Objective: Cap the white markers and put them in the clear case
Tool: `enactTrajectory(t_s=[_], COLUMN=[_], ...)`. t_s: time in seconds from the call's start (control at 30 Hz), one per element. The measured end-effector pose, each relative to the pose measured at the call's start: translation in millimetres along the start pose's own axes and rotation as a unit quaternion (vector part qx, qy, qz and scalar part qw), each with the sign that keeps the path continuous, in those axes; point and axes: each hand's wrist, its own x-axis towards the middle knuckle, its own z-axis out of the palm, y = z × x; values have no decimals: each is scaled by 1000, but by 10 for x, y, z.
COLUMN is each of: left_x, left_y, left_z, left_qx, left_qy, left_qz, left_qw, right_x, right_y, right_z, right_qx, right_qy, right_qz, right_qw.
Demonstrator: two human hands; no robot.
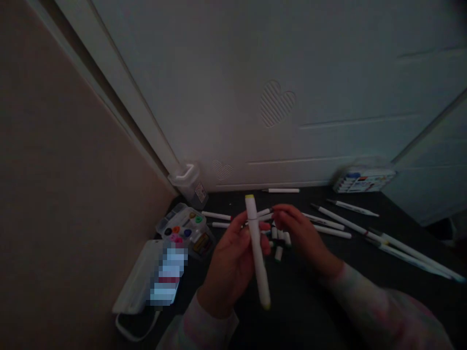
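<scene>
My left hand (229,265) is closed around a thick white marker (257,253) with a yellow-green tip, held nearly upright above a dark floor mat (310,301). My right hand (301,236) is just right of it, fingers curled over a small cluster of white markers (280,243) lying on the mat; whether it grips one is hidden. The room is dim.
Several long white pens (350,226) lie scattered to the right. A marker pack (363,181) stands by the white door (273,97). At left sit a paint palette box (184,229), a white case (146,282) and a small clear container (189,182).
</scene>
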Motion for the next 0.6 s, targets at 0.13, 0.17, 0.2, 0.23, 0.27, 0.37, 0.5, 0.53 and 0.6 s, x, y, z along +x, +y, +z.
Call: enactTrajectory(t_s=[0.13, 0.17, 0.2, 0.23, 0.27, 0.37, 0.5, 0.53, 0.6], left_x=[-109, -140, -175, -215, -261, -423, -593, -607, -593], left_y=[-82, -88, -86, -78, -66, -23, 9, 13, 20], left_z=[-100, -126, -155, -189, -228, -382, -662, -741, -906], left_qx=[9, 12, 17, 25, 36, 135, 357, 385, 422], left_qy=[22, 29, 38, 49, 61, 118, 327, 376, 441], left_qz=[-9, -8, -7, -5, -1, 47, 317, 371, 385], left_qw=[1000, 999, 999, 998, 997, 983, 816, 757, 692], right_x=[45, 44, 46, 51, 63, 140, 293, 328, 383], right_y=[-433, -528, -612, -682, -738, -823, -799, -786, -772], right_z=[257, 323, 385, 442, 492, 595, 586, 558, 483], right_qx=[159, 164, 154, 137, 119, 67, 87, 100, 117], right_qy=[-162, -200, -234, -265, -287, -282, -141, -101, -31], right_qz=[10, 26, 46, 60, 63, 31, 2, -2, -16], right_qw=[974, 966, 959, 953, 948, 956, 986, 990, 993])
